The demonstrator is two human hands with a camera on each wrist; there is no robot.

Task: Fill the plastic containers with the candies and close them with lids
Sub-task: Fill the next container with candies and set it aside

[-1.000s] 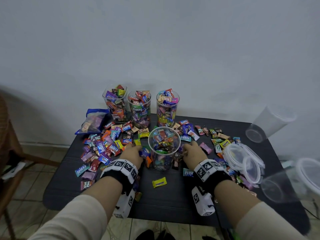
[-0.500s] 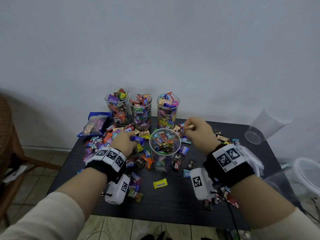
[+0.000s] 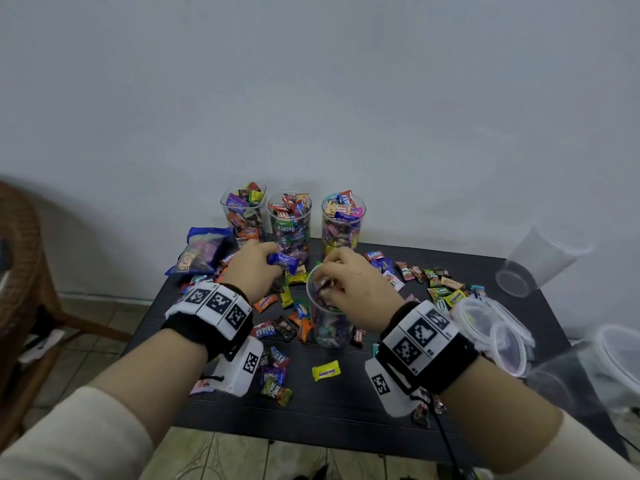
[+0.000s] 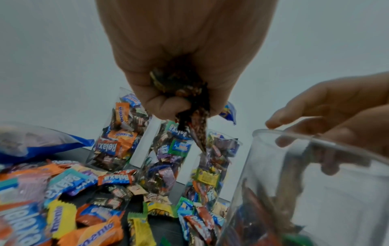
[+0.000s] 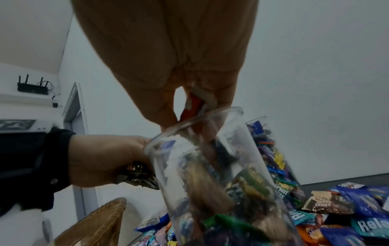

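At the far left a wicker chair [image 3: 20,258] stands beside the black table [image 3: 346,403]. A blue bag [image 3: 202,251] lies at the table's far left corner, with loose candies [image 3: 273,329] spread from there across the left half and middle. Three full cups [image 3: 291,223] stand in a row along the far edge, against the pale wall [image 3: 346,98], all without lids.

The left hand [image 3: 254,271] is raised above the candies just left of the middle cup [image 3: 327,323], knuckles up, fingers curled tight round a bunch of sweets; a blue wrapper [image 3: 282,261] sticks out toward that cup, and the left wrist view shows dark wrappers [image 4: 189,106] hanging from the fist.

The middle cup stands near the table's centre, partly filled, open on top. The right hand [image 3: 353,289] arches over its mouth, fingertips [image 5: 166,119] dipping past the rim and pinching a red and white candy [image 5: 193,106]. A yellow candy [image 3: 325,370] lies alone toward the near edge.

More candies [image 3: 440,282] are scattered on the right half. Clear lids [image 3: 495,327] are stacked near the right edge. An empty cup [image 3: 540,258] lies tipped at the far right corner, and another clear container [image 3: 620,358] sits beyond the right edge.
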